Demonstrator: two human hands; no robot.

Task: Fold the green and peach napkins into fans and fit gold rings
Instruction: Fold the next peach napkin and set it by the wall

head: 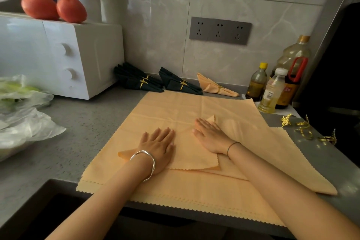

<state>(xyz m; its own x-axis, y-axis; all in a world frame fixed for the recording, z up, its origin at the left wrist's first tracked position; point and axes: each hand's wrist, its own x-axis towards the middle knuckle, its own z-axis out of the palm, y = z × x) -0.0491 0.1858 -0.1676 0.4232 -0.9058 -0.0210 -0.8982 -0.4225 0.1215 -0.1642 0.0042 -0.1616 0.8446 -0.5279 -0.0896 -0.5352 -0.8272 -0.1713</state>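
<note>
Fingers of the left hand lie flat and spread, gripping nothing, pressing down a folded corner of the top peach napkin; those of the right hand are likewise flat and together, palm down on the fold line, with a corner tip poking up just beyond the fingertips. This napkin sits on a stack of open peach napkins spread across the desk, its near edge overhanging the front. Against the wall stand finished pieces: two dark green fans and one peach fan, each already ringed. Loose gold rings wait on the desk to the right.

The step in hand appears to be creasing a fold. To do it well, I would hold one palm as an anchor, sweep the other outward along the crease, and take care that only the top sheet moves, since the layers beneath could slide.
</note>
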